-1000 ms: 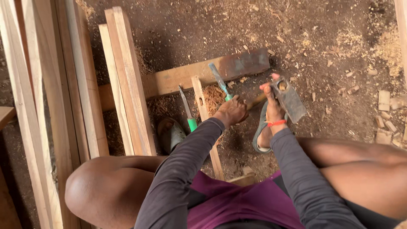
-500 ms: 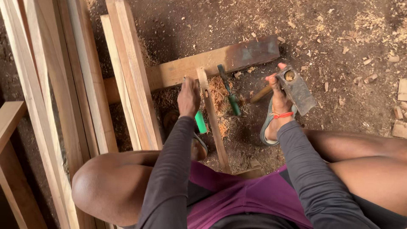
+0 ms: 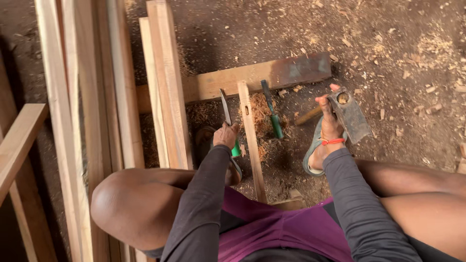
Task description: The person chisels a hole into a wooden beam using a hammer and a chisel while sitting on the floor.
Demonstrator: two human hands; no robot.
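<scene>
- Nearest, the left hand (image 3: 226, 135) is clenched round the green handle of a chisel (image 3: 227, 115), its flat steel blade pointing away toward the far plank. The tool looks stiff and light enough for one hand; the handle is the safe place to grip, since the blade end is likely sharp.
- Just right of it, a narrow wooden slat (image 3: 251, 140) runs from the lap out to the plank, with a small mortise cut near its far end. It looks light and rigid, easy to steady from the side.
- Right of the slat, a second green-handled chisel (image 3: 272, 109) lies loose on a heap of shavings.
- The right hand (image 3: 330, 127) is closed on a hammer (image 3: 348, 114) by its heavy steel head, the wooden handle sticking out to the left; head-heavy, so it would swing better held by the handle.
- Farthest, a broad plank (image 3: 252, 77) lies across the dirt floor (image 3: 388, 43).
- Half a second earlier the left hand was only on the chisel at the slat; now it has lifted it clear to the slat's left.
</scene>
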